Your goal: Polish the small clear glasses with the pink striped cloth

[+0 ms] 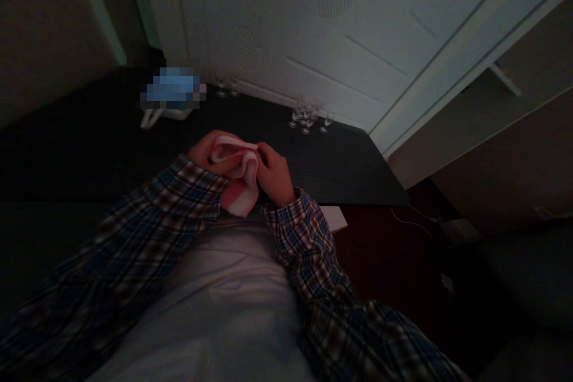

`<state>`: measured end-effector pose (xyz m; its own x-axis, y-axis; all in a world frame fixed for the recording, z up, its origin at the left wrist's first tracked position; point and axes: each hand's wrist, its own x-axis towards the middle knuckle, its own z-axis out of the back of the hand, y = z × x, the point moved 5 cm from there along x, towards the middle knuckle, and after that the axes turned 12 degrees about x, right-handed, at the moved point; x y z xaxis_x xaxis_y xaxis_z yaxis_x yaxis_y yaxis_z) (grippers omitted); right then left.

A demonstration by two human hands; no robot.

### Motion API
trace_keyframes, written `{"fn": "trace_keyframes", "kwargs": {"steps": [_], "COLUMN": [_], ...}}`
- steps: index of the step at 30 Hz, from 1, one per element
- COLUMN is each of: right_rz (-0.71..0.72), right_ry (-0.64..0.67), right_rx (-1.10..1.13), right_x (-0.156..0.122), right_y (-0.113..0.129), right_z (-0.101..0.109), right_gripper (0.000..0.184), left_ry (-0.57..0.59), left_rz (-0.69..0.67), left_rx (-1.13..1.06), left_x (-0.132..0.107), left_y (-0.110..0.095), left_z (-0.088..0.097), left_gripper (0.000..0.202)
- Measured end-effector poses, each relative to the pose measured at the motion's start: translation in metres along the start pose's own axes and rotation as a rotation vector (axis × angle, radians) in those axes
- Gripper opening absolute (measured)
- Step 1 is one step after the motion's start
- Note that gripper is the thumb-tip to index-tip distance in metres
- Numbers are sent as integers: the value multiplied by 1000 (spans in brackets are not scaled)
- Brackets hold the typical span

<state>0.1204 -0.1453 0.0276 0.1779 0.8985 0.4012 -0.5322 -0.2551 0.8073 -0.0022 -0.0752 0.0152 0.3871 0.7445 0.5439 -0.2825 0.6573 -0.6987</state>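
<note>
Both my hands hold a pink and white cloth [242,182] in front of my chest, over the near edge of a black table [349,173]. My left hand [209,152] is closed around the cloth's upper left part. My right hand [274,174] pinches its upper right edge, fingers curled. The cloth's lower end hangs down between my wrists. Whether something is wrapped inside the cloth is hidden. My sleeves are plaid.
Several small clear stemmed glasses [308,119] stand at the table's far edge, and two more glasses [227,88] stand further left. A white object [161,114] lies at the far left. A white paneled door [313,42] rises behind. A cable [412,221] lies on the dark floor at right.
</note>
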Motion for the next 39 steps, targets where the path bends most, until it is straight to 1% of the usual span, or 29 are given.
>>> {"fn": "trace_keyframes", "kwargs": {"steps": [4, 9, 14, 24, 29, 34, 39], "right_rz": [9, 6, 6, -28, -20, -24, -12], "right_ry": [-25, -51, -68, -70, -76, -93, -127], "right_rx": [20, 90, 140, 126, 133, 144, 152], "right_x": [0, 0, 0, 0, 0, 0, 0], "right_y": [0, 1, 0, -1, -1, -1, -2], "right_z": [1, 2, 1, 2, 2, 2, 3], "right_gripper": [20, 16, 13, 21, 23, 20, 17], "left_ry": [11, 23, 23, 12, 26, 5, 36], "left_rz": [-39, -15, -31, -46, -31, -20, 1], "left_rx": [-31, -39, -7, -28, -12, 13, 17], "left_x": [0, -1, 0, 2, 0, -1, 0], "left_y": [0, -3, -2, 7, 1, -2, 2], "left_z": [-1, 0, 0, -2, -1, 0, -2], "left_gripper": [37, 34, 34, 38, 36, 34, 36]}}
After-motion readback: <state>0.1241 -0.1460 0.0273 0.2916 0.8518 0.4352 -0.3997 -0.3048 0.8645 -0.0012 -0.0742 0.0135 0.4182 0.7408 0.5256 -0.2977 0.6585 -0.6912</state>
